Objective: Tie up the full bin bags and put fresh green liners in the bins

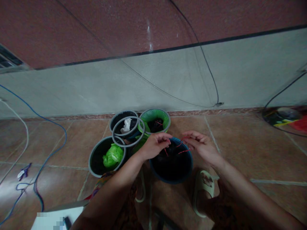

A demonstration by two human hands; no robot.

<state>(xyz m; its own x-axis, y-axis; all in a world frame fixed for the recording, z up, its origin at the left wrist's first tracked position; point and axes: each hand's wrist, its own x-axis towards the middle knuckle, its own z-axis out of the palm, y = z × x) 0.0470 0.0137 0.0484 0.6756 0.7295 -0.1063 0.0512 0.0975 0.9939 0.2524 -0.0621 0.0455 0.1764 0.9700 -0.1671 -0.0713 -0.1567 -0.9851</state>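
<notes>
While thin red strings (pixel 184 151) slant into the round dark-blue plastic bucket (pixel 171 181) short of the wall-side edge of the brown tiled floor (pixel 240 153), the left hand (pixel 158 143) and the right hand (pixel 200 145) pinch them, fingertips together; two strands lie nearer the right.

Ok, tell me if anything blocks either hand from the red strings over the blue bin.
Nothing visible does. The left hand and right hand pinch the red strings directly, above the open mouth of the blue bin. The grey ring sits off to the left, out of their way.
</notes>
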